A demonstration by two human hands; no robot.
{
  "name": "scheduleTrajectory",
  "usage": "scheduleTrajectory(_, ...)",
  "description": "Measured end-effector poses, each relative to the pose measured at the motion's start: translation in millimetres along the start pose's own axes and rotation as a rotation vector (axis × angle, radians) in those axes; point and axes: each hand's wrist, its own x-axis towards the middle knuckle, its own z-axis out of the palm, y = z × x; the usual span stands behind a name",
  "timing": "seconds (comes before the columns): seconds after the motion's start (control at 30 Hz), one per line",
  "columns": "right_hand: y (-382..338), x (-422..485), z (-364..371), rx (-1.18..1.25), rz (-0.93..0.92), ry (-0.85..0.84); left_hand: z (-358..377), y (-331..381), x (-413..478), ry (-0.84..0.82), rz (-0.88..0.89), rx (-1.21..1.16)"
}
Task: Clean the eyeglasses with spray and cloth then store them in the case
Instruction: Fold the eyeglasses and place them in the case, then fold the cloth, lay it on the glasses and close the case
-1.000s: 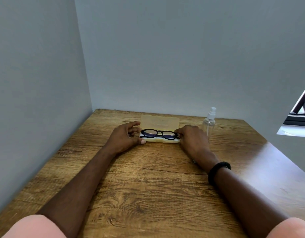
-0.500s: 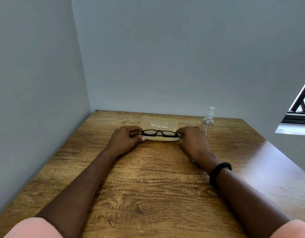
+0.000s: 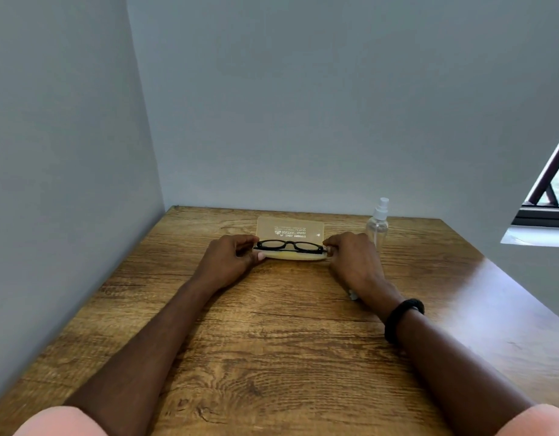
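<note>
The case point(image 3: 290, 229) lies open at 12 o'clock on the wooden surface point(image 3: 271, 347), near the far wall. It is pale yellow and half transparent. Its lid is folded back toward 12 o'clock and carries white print. The shallow tray of the case is on the near side, at 6 o'clock from the lid.

The eyeglasses point(image 3: 290, 246) have a black frame and are folded. They are directly over the tray, with the lenses facing up, and the length of the frame runs from 9 o'clock to 3 o'clock. I cannot tell if they already rest on the tray or are just above it.

The left hand point(image 3: 231, 262) is at 9 o'clock from the case. Its fingers are curled and pinch the left end of the frame, and the thumb tip touches the near left corner of the tray. The right hand point(image 3: 355, 259) is at 3 o'clock from the case. Its fingers are curled in the same way around the right end of the frame.

The clear spray bottle point(image 3: 378, 226) with a white nozzle stands upright at 2 o'clock from the case, just behind the right hand. A black wristband point(image 3: 401, 319) is on the right wrist. A small pale thing point(image 3: 353, 294) shows under this wrist, but it is too hidden to name.
</note>
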Motion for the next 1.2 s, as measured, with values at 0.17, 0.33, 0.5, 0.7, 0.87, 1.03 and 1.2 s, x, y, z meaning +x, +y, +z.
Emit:
scheduleTrajectory(0.17,2,1,1,-0.022,0.009,0.038,0,1,-1,0.010,-0.003,0.014)
scheduleTrajectory(0.33,1,0,0,-0.021,0.016,0.037,-1,3,-2,0.015,-0.009,0.023)
scheduleTrajectory(0.5,1,0,0,-0.018,0.006,0.039,-1,4,-3,0.019,-0.007,0.026)
scheduleTrajectory(0.7,0,-1,-12,-0.008,-0.033,0.080,0,4,-2,0.023,-0.016,0.026)
scheduleTrajectory(0.87,3,-14,-42,0.155,-0.094,0.163,-2,8,-1,0.124,-0.013,0.024)
scheduleTrajectory(1.03,27,-36,-60,0.204,-0.057,0.176,1,21,-7,0.231,0.078,0.056)
scheduleTrajectory(1.2,44,-46,-62,0.154,0.018,0.067,10,40,-18,0.287,0.217,0.064)
